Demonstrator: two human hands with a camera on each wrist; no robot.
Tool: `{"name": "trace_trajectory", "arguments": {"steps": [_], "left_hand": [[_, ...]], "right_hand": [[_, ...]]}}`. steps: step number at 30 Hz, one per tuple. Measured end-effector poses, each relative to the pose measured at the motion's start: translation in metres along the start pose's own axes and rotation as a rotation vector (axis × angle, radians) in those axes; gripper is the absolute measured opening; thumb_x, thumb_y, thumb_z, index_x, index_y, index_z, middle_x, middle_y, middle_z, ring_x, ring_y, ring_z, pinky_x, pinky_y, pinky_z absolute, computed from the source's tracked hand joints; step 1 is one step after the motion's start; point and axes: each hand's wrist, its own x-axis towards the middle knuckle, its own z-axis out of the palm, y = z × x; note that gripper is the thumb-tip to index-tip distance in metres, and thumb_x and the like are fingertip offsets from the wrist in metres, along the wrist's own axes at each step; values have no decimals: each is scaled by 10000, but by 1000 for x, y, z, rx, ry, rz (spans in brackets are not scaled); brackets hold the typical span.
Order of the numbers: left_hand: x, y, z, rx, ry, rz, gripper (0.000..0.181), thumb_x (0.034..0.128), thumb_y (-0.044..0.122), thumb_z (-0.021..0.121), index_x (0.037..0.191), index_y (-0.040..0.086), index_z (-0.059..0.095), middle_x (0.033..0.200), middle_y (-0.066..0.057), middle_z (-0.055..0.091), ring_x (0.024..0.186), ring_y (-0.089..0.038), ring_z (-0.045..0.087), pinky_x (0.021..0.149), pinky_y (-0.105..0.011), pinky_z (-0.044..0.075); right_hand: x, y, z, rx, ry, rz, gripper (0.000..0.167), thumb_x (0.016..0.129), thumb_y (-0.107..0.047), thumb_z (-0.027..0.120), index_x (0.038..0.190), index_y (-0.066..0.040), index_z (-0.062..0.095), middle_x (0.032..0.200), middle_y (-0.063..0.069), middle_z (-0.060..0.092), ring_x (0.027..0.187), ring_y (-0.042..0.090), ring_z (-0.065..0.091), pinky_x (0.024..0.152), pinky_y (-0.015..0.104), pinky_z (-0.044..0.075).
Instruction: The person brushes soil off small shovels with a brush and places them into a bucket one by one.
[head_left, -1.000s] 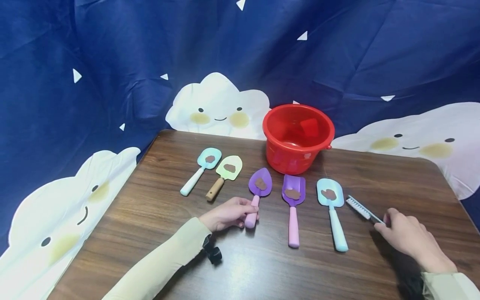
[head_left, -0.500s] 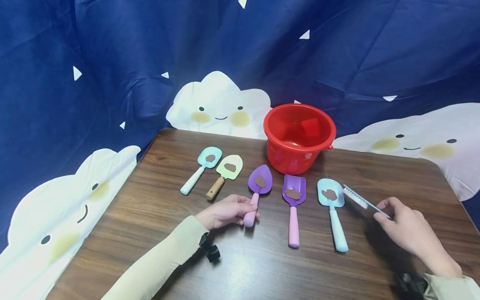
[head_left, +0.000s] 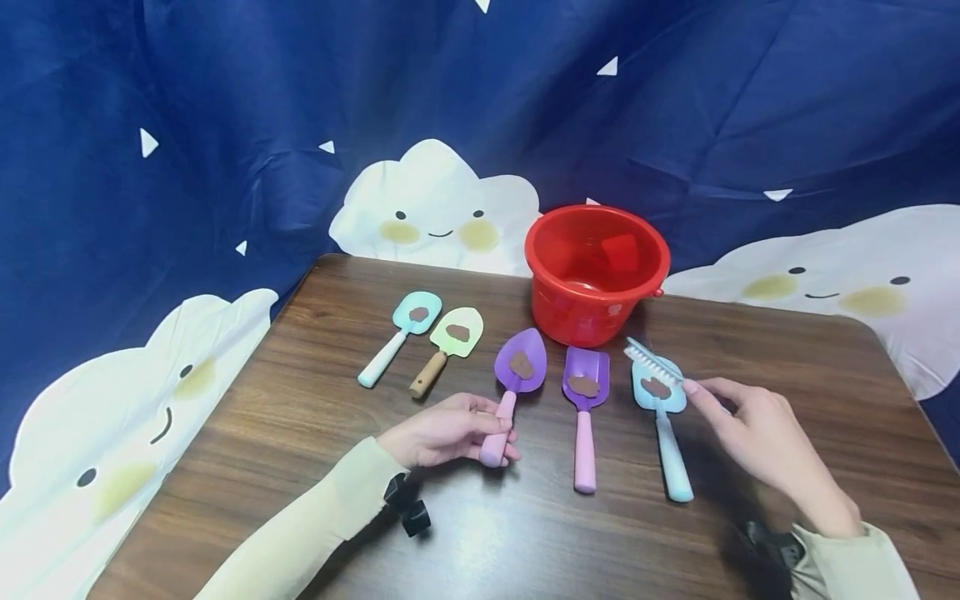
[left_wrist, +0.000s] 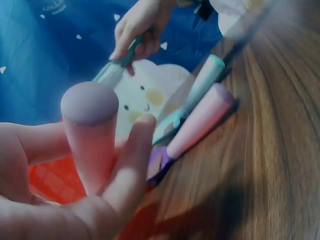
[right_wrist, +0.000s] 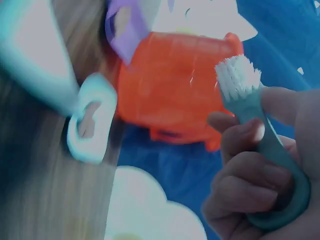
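L hand has pink handle of pointed purple trowel pinched, thumb on top, fingers curled under; rest of grip loose-ish. Trowel blade has a brown patch on it, tip just in front of red bucket; can't tell if blade touches table.

R hand has fingers curled round blue-green handle of scrub brush, white bristles out past the thumb. Brush is up in the air; in head view it overlaps blade of R-most lt-blue scoop, but both wrist views show it apart from that blade.

Btwn pointed trowel & R-most scoop lies square-ended purple shovel, pink handle twd person. L of trowel: green spade w/ wooden handle, then small lt-blue scoop w/ whitish handle, nr each other. All 4 lying tools also have brown patch on blade, handles pointing twd person's side. Bucket stands upright at back of table, handleless side unclear. Behind: navy cloth w/ smiling clouds.
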Motion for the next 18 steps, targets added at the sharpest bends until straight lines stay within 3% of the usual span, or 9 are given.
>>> {"name": "trace_trajectory", "arguments": {"steps": [5, 8, 12, 18], "left_hand": [[-6, 3, 8, -70, -46, -7, 454, 950, 26, 510, 1307, -150, 293, 986, -139, 582, 860, -242, 711, 852, -363, 590], [-8, 5, 12, -93, -63, -16, 396, 948, 9, 502, 1272, -115, 311, 978, -134, 591, 848, -250, 707, 855, -386, 587], [-12, 7, 18, -105, -71, -17, 279, 940, -18, 493, 1175, -34, 344, 971, -132, 609, 828, -252, 708, 854, -421, 583], [-16, 7, 24, -100, -82, -19, 311, 914, -41, 504, 1158, -9, 313, 984, -144, 621, 820, -254, 705, 852, -434, 582]], "right_hand": [[10, -28, 16, 75, 38, -77, 255, 891, -289, 675, 1019, -83, 751, 879, 75, 743, 706, 60, 582, 596, 169, 451], [15, -43, 25, 113, 6, -101, 292, 866, -318, 704, 1046, -93, 752, 906, 53, 750, 770, 119, 631, 640, 206, 507], [20, -55, 39, 138, -56, -160, 298, 849, -297, 726, 1086, -116, 743, 820, -23, 717, 721, 108, 574, 611, 225, 490], [27, -67, 59, 164, -111, -247, 289, 825, -245, 750, 1099, -154, 743, 913, -26, 743, 751, 79, 615, 629, 227, 495]]}}
